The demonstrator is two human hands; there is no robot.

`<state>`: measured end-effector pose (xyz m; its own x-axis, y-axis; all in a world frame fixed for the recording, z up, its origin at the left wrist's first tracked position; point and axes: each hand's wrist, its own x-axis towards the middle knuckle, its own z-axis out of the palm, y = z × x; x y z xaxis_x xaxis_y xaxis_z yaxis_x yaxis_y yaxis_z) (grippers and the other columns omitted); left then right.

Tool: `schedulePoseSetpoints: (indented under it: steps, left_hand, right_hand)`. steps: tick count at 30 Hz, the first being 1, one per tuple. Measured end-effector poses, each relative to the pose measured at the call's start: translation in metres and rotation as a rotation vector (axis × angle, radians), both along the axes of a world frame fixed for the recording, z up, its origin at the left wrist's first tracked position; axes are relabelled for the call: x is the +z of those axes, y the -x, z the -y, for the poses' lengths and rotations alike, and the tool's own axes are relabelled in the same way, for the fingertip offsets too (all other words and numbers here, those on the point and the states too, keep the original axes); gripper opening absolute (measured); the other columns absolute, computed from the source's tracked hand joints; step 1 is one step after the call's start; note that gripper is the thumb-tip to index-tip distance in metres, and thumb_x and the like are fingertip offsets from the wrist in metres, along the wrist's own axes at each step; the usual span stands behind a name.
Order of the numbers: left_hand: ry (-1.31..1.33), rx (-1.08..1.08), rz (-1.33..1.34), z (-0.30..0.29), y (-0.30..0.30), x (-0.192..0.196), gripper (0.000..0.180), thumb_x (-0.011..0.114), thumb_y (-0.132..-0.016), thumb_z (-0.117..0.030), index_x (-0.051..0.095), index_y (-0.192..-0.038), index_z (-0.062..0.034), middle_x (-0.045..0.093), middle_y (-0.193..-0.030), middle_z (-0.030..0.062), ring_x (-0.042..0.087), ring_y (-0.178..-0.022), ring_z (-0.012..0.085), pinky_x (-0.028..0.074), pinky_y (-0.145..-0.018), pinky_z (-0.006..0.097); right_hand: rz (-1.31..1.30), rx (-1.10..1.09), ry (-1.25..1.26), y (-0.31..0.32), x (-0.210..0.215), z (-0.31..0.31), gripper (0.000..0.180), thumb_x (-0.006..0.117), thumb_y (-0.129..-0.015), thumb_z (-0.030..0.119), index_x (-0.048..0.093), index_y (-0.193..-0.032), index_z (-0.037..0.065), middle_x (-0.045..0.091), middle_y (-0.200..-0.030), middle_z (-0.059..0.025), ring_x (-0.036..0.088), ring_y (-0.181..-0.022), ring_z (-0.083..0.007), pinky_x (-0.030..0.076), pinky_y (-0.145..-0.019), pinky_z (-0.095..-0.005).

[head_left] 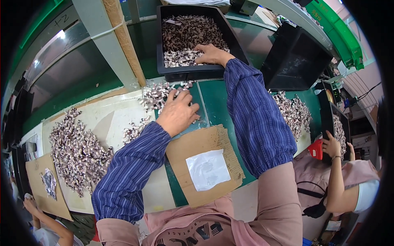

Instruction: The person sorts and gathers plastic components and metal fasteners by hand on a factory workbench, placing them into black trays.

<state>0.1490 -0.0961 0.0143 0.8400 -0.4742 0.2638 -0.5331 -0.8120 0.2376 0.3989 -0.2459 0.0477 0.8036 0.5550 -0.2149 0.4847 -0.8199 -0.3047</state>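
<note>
My left hand (179, 113) rests palm down on the table with fingers spread, at the near edge of a small heap of short white-and-dark pieces (154, 95). No piece shows gripped in it. My right hand (212, 55) reaches into a deep black bin (201, 75) at the far middle. Its thumb and fingers are apart over white-and-dark pieces (179, 58) in the bin's near part; the fingertips partly sink among them. Darker brownish pieces (193, 29) fill the far part, with a small pale tag (173, 22) on top.
A cardboard sheet (180, 158) with a white paper square (208, 169) lies before me. Larger piles sit left (78, 151) and right (293, 112). A tilted black bin (293, 61) stands back right. At right, a co-worker's hand (331, 144) is by a red scoop (315, 149); another person works lower left.
</note>
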Motion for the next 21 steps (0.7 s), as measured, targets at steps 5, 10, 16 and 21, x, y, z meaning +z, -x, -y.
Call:
schedulePoseSetpoints:
  steps: [5,10,16,21]
  left_hand:
    - [0.050,0.025,0.040,-0.007,0.008,-0.007,0.029,0.074,-0.085,-0.029,0.073,-0.104,-0.0066,0.062,-0.112,0.0139,0.050,-0.127,0.0313,0.032,-0.113,0.052]
    - [0.071,0.049,0.023,-0.008,0.015,-0.010,0.028,0.074,-0.086,-0.027,0.073,-0.105,-0.0074,0.062,-0.114,0.0137,0.048,-0.130,0.0313,0.031,-0.115,0.050]
    - [0.089,0.055,0.047,-0.005,0.016,-0.012,0.027,0.073,-0.086,-0.029,0.073,-0.103,-0.0078,0.063,-0.114,0.0127,0.048,-0.131,0.0298,0.030,-0.115,0.051]
    - [0.097,0.060,0.038,-0.006,0.018,-0.013,0.028,0.075,-0.085,-0.028,0.073,-0.105,-0.0075,0.063,-0.115,0.0120,0.049,-0.131,0.0297,0.031,-0.115,0.050]
  right_hand:
    - [0.021,0.053,-0.160,-0.006,-0.005,0.005,0.066,0.075,-0.070,0.038,0.064,-0.128,0.009,0.070,-0.112,-0.0197,0.066,-0.100,-0.0337,0.051,-0.094,-0.0385]
    - [-0.084,-0.060,-0.476,-0.004,0.005,0.012,0.055,0.078,-0.072,0.030,0.067,-0.120,0.004,0.071,-0.102,-0.0118,0.064,-0.095,-0.0214,0.050,-0.087,-0.0324]
    - [-0.230,-0.285,-0.877,-0.001,0.024,0.019,0.050,0.076,-0.077,0.027,0.065,-0.121,0.004,0.068,-0.104,-0.0062,0.061,-0.096,-0.0172,0.051,-0.077,-0.0330]
    - [-0.376,-0.500,-0.973,0.025,0.062,0.020,0.032,0.071,-0.084,0.028,0.065,-0.113,0.016,0.062,-0.093,0.0025,0.053,-0.079,-0.0105,0.041,-0.051,-0.0278]
